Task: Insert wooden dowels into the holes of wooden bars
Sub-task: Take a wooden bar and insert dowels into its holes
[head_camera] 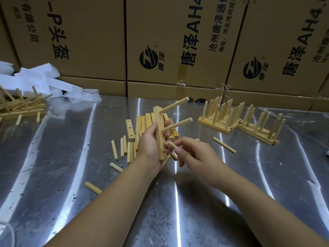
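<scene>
Pale wood, head view: the left hand (148,139) grips a bar (158,122) held nearly upright over the table (71,157), with two dowels (175,123) jutting up-right from it. Just to its right, the right hand (194,152) pinches a third dowel (171,145) crosswise to the bar, tip at its face below those two. Whether the tip has entered a hole, I cannot tell.

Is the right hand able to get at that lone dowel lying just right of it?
Probably yes: the lone dowel lies bare beside the right hand, nothing between them, though its fingers pinch another dowel.
</scene>
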